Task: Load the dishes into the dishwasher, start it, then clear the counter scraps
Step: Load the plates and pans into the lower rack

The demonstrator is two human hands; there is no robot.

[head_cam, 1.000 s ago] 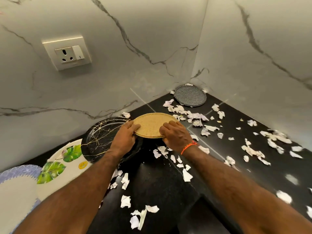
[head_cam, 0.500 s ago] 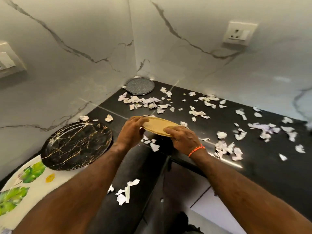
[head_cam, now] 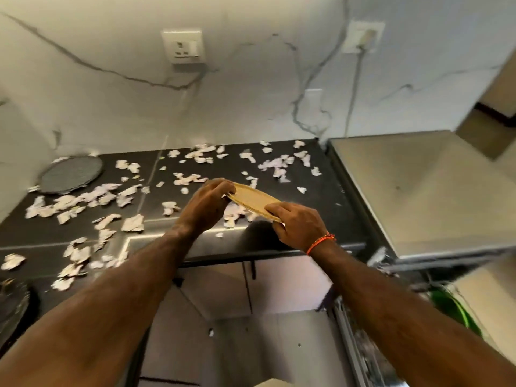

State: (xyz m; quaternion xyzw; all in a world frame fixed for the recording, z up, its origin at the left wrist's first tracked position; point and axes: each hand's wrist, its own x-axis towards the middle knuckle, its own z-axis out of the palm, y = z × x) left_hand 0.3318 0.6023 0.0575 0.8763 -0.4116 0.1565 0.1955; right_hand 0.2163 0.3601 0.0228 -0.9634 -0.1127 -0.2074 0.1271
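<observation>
I hold a small tan plate (head_cam: 252, 201) in the air above the front of the black counter (head_cam: 156, 236). My left hand (head_cam: 208, 203) grips its left rim and my right hand (head_cam: 297, 226), with an orange wrist thread, grips its right rim. The plate is tilted, its far left edge higher. Several torn white paper scraps (head_cam: 83, 202) litter the counter. A grey round plate (head_cam: 71, 173) lies at the back left. The steel dishwasher (head_cam: 424, 191) stands at the right, with a rack and something green (head_cam: 452, 308) below its top.
A marble wall with two sockets (head_cam: 184, 47) rises behind the counter. A dark plate's edge (head_cam: 11, 305) shows at the far left. Cabinet doors (head_cam: 251, 289) and floor lie below the counter's front edge.
My view has swung right, so the dishwasher is in sight and the black and leaf-patterned plates have left it. Both hands have carried the tan plate rightward, off the counter.
</observation>
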